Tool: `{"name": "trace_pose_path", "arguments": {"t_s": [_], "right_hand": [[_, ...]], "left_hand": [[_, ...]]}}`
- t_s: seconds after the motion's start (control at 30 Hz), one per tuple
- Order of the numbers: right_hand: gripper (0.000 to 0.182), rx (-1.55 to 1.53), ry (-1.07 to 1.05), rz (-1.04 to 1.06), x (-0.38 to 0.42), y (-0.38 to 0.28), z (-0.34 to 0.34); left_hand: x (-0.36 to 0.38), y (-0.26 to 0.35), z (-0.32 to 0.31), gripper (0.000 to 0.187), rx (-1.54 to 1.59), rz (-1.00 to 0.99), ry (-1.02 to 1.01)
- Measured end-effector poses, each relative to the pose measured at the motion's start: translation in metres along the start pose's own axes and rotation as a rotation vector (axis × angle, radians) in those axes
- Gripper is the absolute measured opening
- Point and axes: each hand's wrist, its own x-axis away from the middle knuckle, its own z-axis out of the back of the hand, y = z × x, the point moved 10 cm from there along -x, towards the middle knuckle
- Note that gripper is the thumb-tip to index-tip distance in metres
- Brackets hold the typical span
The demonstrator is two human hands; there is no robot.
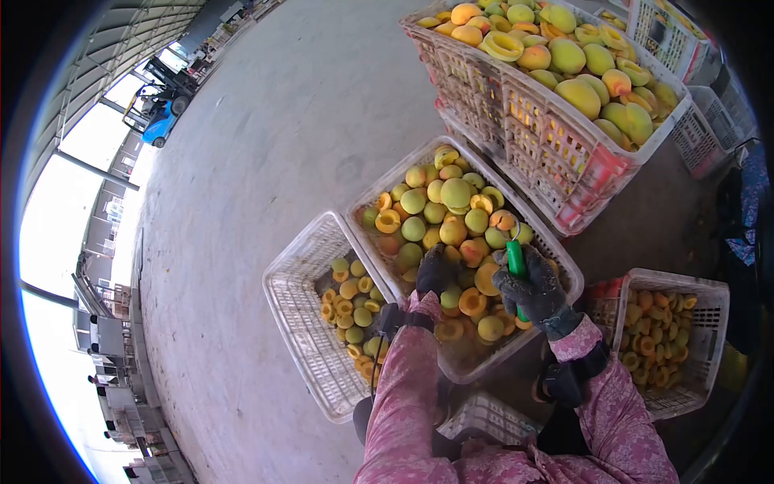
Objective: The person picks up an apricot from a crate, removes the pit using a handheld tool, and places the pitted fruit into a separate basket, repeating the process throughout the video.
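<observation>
My right hand point(536, 289), in a dark glove, is closed around a green-handled tool point(515, 260) with a thin curved metal end at its top. It hovers over the right side of a white plastic crate point(376, 284) filled with yellow-green peaches point(455, 194), some whole and some cut in half with hollow centres. On the left, my gloved left hand point(436, 271) reaches down among the peaches in the same crate. Its fingers are mostly hidden, so whether it grips a peach cannot be made out.
Left of the peach crate, a tilted white crate point(294, 278) contains halves. At right stands another crate of halves point(716, 339). Stacked crates point(516, 133) heaped with peaches rise at the upper right. A blue forklift point(164, 121) is parked far off on the concrete floor point(242, 161).
</observation>
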Motion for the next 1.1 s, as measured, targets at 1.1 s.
{"name": "trace_pose_path", "arguments": {"t_s": [1.1], "right_hand": [[0.017, -0.102, -0.074, -0.068, -0.003, 0.001, -0.006]], "left_hand": [[0.112, 0.136, 0.067, 0.085, 1.620, -0.398, -0.276]]}}
